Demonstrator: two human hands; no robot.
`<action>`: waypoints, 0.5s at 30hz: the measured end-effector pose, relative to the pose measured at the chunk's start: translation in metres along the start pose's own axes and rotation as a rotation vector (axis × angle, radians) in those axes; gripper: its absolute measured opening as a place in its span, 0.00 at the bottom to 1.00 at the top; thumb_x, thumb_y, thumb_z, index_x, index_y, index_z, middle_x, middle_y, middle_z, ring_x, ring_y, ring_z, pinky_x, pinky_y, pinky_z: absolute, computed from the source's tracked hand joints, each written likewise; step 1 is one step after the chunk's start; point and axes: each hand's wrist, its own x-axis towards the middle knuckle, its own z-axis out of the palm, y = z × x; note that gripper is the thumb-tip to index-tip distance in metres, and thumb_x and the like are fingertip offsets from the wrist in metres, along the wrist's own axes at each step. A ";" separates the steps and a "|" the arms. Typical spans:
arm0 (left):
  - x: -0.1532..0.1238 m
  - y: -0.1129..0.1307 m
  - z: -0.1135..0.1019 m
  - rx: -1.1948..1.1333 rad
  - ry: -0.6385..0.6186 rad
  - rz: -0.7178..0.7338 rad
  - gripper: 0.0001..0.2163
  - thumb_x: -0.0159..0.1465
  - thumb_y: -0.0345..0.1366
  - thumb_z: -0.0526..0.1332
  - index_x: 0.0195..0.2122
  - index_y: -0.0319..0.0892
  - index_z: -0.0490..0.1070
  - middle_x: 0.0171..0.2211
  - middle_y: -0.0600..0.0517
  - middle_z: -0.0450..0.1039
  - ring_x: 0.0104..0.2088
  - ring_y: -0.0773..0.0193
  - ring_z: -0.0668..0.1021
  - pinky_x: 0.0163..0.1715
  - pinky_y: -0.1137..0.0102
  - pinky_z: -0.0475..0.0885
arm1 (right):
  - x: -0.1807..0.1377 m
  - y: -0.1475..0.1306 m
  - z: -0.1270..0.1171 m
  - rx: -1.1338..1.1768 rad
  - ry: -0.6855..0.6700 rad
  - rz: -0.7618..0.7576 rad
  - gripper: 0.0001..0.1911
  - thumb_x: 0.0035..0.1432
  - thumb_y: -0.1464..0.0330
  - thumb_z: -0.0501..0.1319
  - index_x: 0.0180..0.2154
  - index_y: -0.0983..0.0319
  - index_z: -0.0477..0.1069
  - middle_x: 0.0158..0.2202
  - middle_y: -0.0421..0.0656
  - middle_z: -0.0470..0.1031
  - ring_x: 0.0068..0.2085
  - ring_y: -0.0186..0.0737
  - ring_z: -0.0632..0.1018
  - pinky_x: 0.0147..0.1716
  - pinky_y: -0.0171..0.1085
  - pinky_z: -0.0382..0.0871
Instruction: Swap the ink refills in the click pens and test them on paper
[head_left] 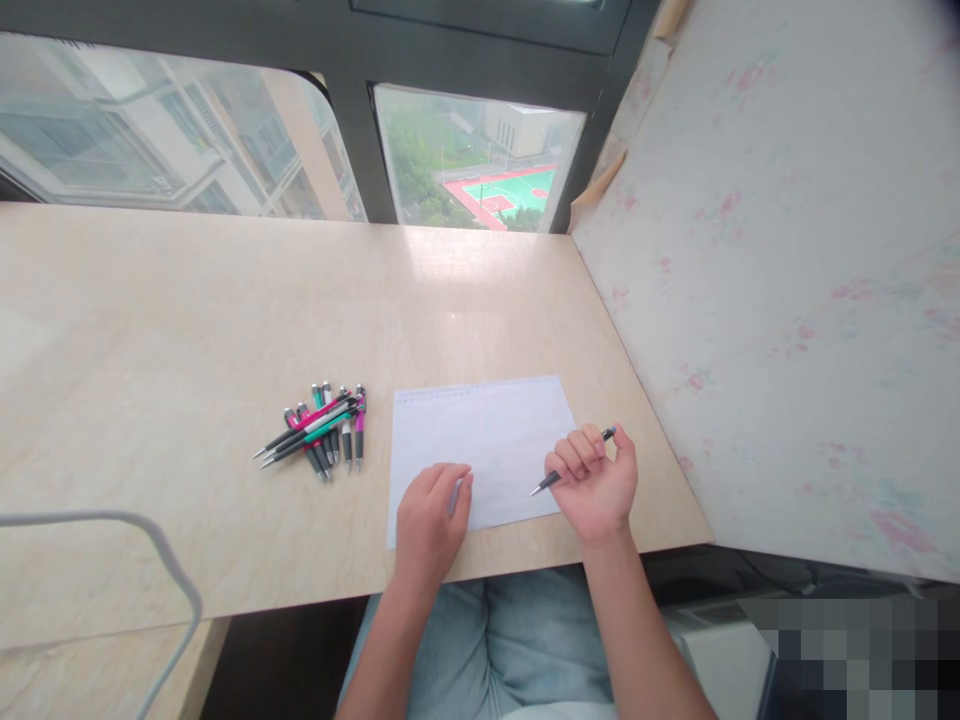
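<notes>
A white sheet of paper lies flat on the beige tabletop near its front edge. My left hand rests palm down on the sheet's lower left corner, fingers apart. My right hand grips a dark pen at the sheet's right edge, tip pointing left and down onto the paper. A pile of several pens with pink, green and black barrels lies to the left of the sheet, apart from both hands.
A papered wall with faint pink flowers closes the table's right side. Windows run along the far edge. A thin grey curved rail arcs over the front left corner. My knees in light jeans are under the table.
</notes>
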 end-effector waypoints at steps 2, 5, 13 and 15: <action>-0.001 -0.003 0.003 0.031 -0.021 0.018 0.07 0.65 0.33 0.58 0.41 0.45 0.74 0.37 0.47 0.77 0.40 0.55 0.77 0.43 0.62 0.69 | 0.001 0.000 -0.001 0.025 -0.006 -0.013 0.21 0.60 0.56 0.55 0.21 0.58 0.52 0.19 0.31 0.41 0.20 0.33 0.45 0.18 0.33 0.51; -0.002 -0.006 0.005 0.048 -0.032 0.042 0.07 0.65 0.33 0.57 0.42 0.45 0.74 0.38 0.47 0.77 0.40 0.55 0.77 0.43 0.61 0.69 | 0.000 0.000 -0.001 0.008 -0.016 -0.044 0.21 0.60 0.57 0.56 0.21 0.58 0.52 0.18 0.31 0.42 0.20 0.33 0.46 0.18 0.33 0.51; 0.000 -0.004 0.004 0.059 -0.024 0.060 0.08 0.65 0.33 0.57 0.42 0.46 0.74 0.37 0.47 0.77 0.39 0.55 0.77 0.42 0.62 0.70 | -0.002 0.000 0.001 0.042 0.025 -0.047 0.21 0.63 0.53 0.55 0.22 0.57 0.58 0.19 0.32 0.45 0.19 0.33 0.51 0.19 0.34 0.55; 0.000 -0.003 0.003 0.056 -0.022 0.062 0.08 0.65 0.33 0.57 0.41 0.46 0.75 0.36 0.47 0.77 0.38 0.55 0.77 0.41 0.62 0.70 | -0.002 0.000 0.001 0.090 0.024 -0.035 0.17 0.62 0.53 0.56 0.27 0.57 0.66 0.19 0.33 0.50 0.19 0.33 0.54 0.18 0.34 0.58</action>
